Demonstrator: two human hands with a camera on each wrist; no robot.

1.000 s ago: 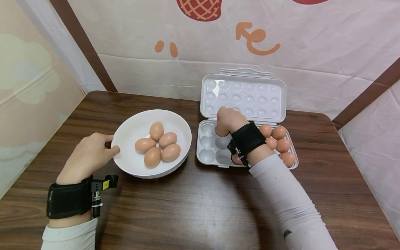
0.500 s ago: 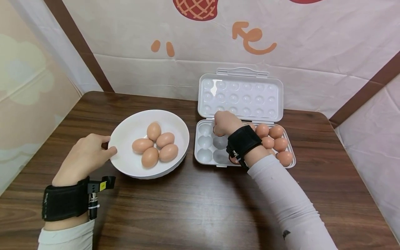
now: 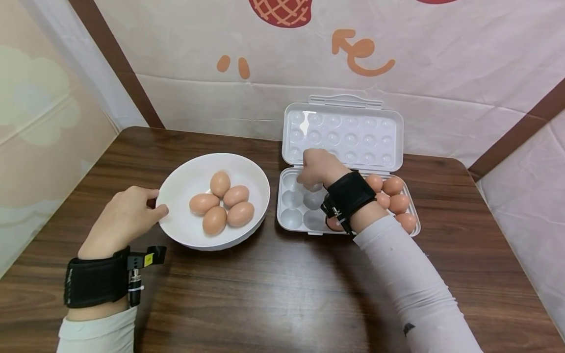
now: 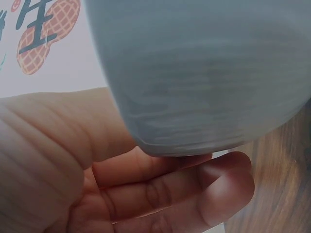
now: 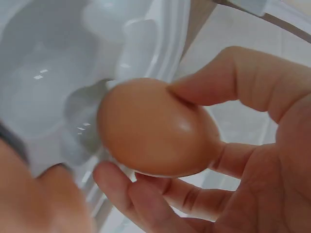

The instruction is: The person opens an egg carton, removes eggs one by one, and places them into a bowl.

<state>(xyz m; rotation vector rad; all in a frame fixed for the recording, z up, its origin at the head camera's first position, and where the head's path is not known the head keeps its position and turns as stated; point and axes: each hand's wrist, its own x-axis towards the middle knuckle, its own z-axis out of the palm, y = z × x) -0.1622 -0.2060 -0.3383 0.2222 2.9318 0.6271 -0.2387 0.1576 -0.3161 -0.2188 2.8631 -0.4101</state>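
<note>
Holding a brown egg (image 5: 158,127) between curled fingers (image 5: 245,80) and thumb, the right hand (image 3: 319,168) is positioned over the far row of the egg tray (image 3: 292,219), above the empty left-hand cells. The right wrist view shows the egg clamped on several sides by the fingertips, directly over a white cell; whether the egg touches the cell cannot be determined. The tray's lid (image 3: 343,135) stands open at the far edge of the tray. More eggs (image 3: 394,195) occupy the tray's right-hand cells, partly hidden behind the right wrist.

The white bowl (image 3: 185,235) sits just left of the tray, not touching it, and contains five eggs (image 3: 222,203) grouped together. The left hand (image 3: 125,219) grips the bowl's left rim: the thumb lies on the rim, and the left wrist view shows the fingers curled beneath the bowl's outer wall. Bowl and tray rest on a dark wooden table (image 3: 273,289).
</note>
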